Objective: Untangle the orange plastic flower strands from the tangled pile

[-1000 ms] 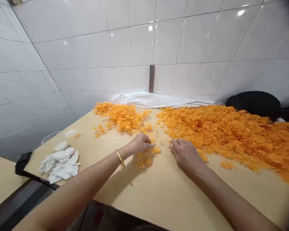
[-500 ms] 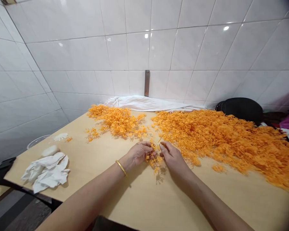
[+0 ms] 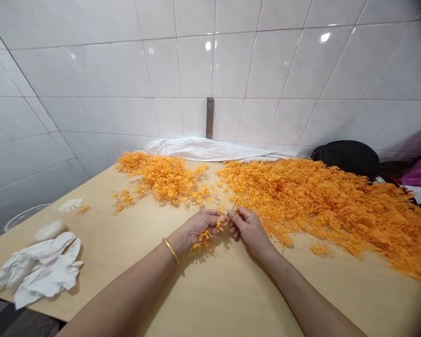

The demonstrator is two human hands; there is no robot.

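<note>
Both forearms (image 3: 126, 285) angle inward, the left hand (image 3: 199, 229) and right hand (image 3: 248, 229) nearly meeting, fingers (image 3: 233, 217) pinched.

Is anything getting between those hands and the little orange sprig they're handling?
No, nothing visible does. The orange sprig lies right at the left hand and right hand, touching both. The large orange heap lies beyond the right hand, not between them.

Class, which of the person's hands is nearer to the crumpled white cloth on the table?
Left. The left hand, holding an orange sprig, lies to the right of the crumpled white cloth and closer to it; the right hand lies farther right.
</note>
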